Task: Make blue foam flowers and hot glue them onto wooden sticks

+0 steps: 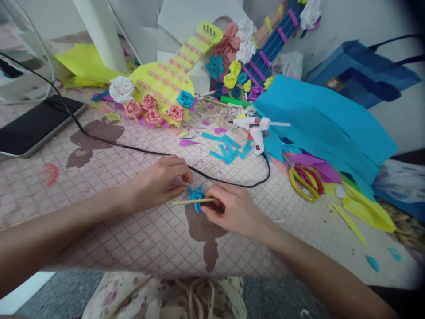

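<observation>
Near the table's front edge, a small blue paper flower (196, 195) with pointed, folded petals sits between my two hands. My left hand (168, 179) is closed, its thumb and fingertips pinching the flower's left edge. A thin wooden stick (189, 202) lies across the front of the flower, its right end held in my right hand (232, 208). The right fingers are curled round the stick and their tips are against the flower's right side. Beyond my hands are cut blue paper strips (227, 148) and a white glue gun (255, 128).
A black cord (142, 150) runs just beyond my hands. Scissors (305, 181) and blue paper sheets (325, 124) lie right. A yellow paper guitar (166, 79) with paper roses and a blue one (275, 40) stand behind. A phone (40, 124) lies far left.
</observation>
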### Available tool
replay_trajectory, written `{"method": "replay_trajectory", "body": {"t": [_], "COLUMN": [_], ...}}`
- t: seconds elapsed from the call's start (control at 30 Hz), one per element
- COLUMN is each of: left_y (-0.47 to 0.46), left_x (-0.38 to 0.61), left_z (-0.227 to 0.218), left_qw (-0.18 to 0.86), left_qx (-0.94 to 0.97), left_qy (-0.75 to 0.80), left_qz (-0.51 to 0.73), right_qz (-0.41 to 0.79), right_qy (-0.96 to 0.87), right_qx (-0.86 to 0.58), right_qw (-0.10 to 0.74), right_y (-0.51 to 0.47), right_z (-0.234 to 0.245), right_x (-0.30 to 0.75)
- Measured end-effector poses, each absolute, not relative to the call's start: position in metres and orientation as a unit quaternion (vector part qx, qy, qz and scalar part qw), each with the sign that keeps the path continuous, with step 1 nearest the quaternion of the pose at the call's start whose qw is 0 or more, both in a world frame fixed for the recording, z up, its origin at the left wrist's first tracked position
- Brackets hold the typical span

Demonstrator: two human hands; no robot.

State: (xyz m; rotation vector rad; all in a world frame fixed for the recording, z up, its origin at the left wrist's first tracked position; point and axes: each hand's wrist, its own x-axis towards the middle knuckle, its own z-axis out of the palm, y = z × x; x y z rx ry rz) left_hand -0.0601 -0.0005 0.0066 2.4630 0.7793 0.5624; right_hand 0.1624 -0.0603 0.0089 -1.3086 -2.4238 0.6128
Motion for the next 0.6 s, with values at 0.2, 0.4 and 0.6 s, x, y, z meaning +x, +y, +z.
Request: {"method": "replay_trajectory", "body": {"t": [0.2, 0.4, 0.6], "left_y": [-0.008, -0.02, -0.024], "left_x": [-0.063, -0.059, -0.058], "left_z": [0.011, 0.008, 0.009], "left_qw": [0.269, 0.227, 0.228], "left_qx": [0.912, 0.915, 0.913], "left_qy": [0.273, 0.311, 0.319], "left_qz": [0.146, 0.117, 0.112], "right_qz": [0.189, 0.171, 0.145], "right_qy": [-0.856, -0.86, -0.869], "right_qx": [-0.453, -0.451, -0.447], "right_qw": [0.164, 0.166, 0.152], "right_y": [-0.064, -0.068, -0.067], "right_z": [0.006, -0.001, -0.001], "right_x": [0.163, 0.159, 0.16]}}
